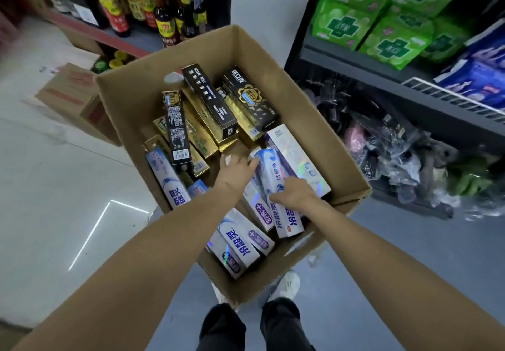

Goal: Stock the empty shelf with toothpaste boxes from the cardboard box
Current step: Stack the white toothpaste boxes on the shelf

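Both hands reach down into an open cardboard box [131, 110] that stands on the floor in front of the person's feet. The left hand [236, 169] lies near the middle of the box with its fingers stretched forward, the fingertips touching the far end of a white-and-blue toothpaste box [269, 175]. The right hand [293, 193] sits just beside it, nearer the person, fingers curled over the near part of that same white-and-blue toothpaste box; whether it truly grips the carton or merely rests on it cannot be told for sure, though the fingers bend round its edge. The two hands are close together but not touching.

Beyond the left hand lie black toothpaste boxes [209, 99] stacked across gold toothpaste boxes [199, 132], filling the far half of the cardboard box. To the right of the right hand a pale holographic toothpaste box [297, 156] leans against the box wall. Under both forearms, nearer the person, more white-and-purple toothpaste boxes [240, 241] lie at loose angles.

Far beyond the left hand a shelf carries dark sauce bottles [164, 22]. Beyond the right hand another shelf [355, 58] holds green packets [382, 20], with black bagged goods [388, 143] beneath it.
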Available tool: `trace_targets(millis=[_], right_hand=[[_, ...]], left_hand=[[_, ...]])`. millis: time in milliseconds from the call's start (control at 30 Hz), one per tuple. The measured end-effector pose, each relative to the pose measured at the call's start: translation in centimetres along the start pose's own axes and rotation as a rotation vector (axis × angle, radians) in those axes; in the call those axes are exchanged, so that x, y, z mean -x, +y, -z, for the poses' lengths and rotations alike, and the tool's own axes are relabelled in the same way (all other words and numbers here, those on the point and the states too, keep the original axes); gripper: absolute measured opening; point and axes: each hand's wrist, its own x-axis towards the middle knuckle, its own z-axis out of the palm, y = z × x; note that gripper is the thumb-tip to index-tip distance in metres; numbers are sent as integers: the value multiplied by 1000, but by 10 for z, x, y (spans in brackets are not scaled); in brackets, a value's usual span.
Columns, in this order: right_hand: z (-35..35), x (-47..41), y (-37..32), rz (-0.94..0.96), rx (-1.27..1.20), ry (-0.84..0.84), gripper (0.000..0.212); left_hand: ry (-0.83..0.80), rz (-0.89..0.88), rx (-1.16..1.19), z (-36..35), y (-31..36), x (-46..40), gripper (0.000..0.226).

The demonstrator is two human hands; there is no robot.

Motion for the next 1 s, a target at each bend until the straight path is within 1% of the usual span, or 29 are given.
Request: trace_targets(millis=[67, 100, 167, 233, 267, 333, 400, 433, 567, 633, 700, 767, 833, 900, 933, 1000], right_hand=[[7, 10, 3, -28, -137, 33, 29], [11, 14, 4, -34, -192, 71, 33], [20, 21, 6, -55, -283, 159, 52], [28, 26, 9, -58, -357, 200, 53], [31, 28, 10, -55, -384, 204, 51], [35, 30, 13, -55, -423, 218, 48], [36, 32, 15, -62, -443, 239, 47], [36, 33, 17, -69, -449, 237, 47], [33, 36, 19, -65, -439, 229, 41], [31, 37, 17, -54, -451, 226, 41], [30, 39, 14, -58, -508, 225, 40], [34, 43, 12, -53, -580, 232, 35], [41, 49, 11, -6, -665, 223, 23], [54, 60, 11, 68, -729, 224, 11], [61, 64, 13, 112, -754, 235, 8], [78, 75, 16, 202, -809, 261, 3]], left_hand=[[-5, -4, 59, 0, -1, -1, 85], [1, -6, 69, 0, -2, -2, 80], [16, 4, 85, 0, -3, -6, 70], [9, 41, 172, -1, -2, -10, 64], [-12, 57, 217, -2, -1, -12, 68], [-68, 76, 259, -3, 3, -17, 85], [-93, 84, 223, 0, 6, -20, 92], [-96, 83, 192, 3, 6, -20, 90], [-86, 19, 144, 15, -4, -13, 66], [-37, -63, 104, 20, -12, -9, 63], [46, -134, 112, 27, -20, -4, 57], [100, -196, 190, 37, -26, 1, 51], [85, -264, 385, 51, -27, 7, 51], [52, -312, 591, 71, -21, 17, 46], [58, -333, 645, 81, -17, 21, 41], [126, -358, 712, 103, -8, 28, 30]])
